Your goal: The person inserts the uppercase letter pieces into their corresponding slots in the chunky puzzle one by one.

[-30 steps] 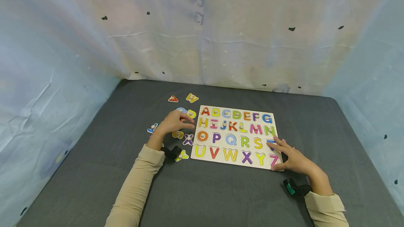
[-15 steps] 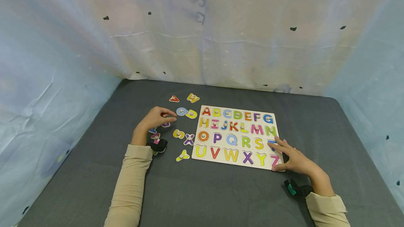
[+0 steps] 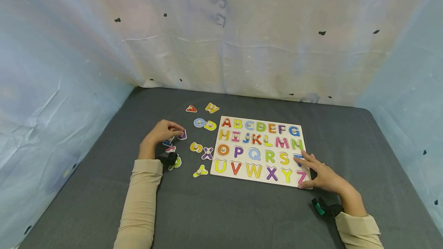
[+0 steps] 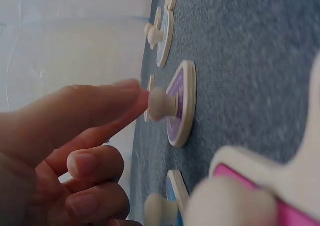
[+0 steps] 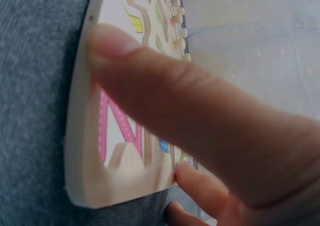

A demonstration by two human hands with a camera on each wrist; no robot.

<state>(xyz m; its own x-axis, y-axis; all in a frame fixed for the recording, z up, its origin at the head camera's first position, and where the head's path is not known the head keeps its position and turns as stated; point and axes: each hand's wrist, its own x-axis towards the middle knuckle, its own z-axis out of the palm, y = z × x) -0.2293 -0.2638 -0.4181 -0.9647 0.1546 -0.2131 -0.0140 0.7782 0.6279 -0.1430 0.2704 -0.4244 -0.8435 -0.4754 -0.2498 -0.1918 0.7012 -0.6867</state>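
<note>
Left hand: one, left of the board. Two leading fingers lie close together, tips right at the knob of the purple piece; from my end I see no grip, and cannot tell whether they touch. Other fingers curled.

Purple piece: one, flat, left of the board. I judge it light, stiff, smooth-faced, hard to break; best taken by the knob, pinched from both sides, as the thin rim gives little purchase.

Loose pieces left of the board: blue, pink and green, partly hidden by the hand or wrist; then S, Y, X, nearer the board.

Board: one, letters A to O knobbed; I see no knobs from P on. Stiff, likely apt to slide; I favour its corners for holding.

Right hand: one, at the board's near right corner, fingers spread wide, thumb resting on the near edge.
</note>
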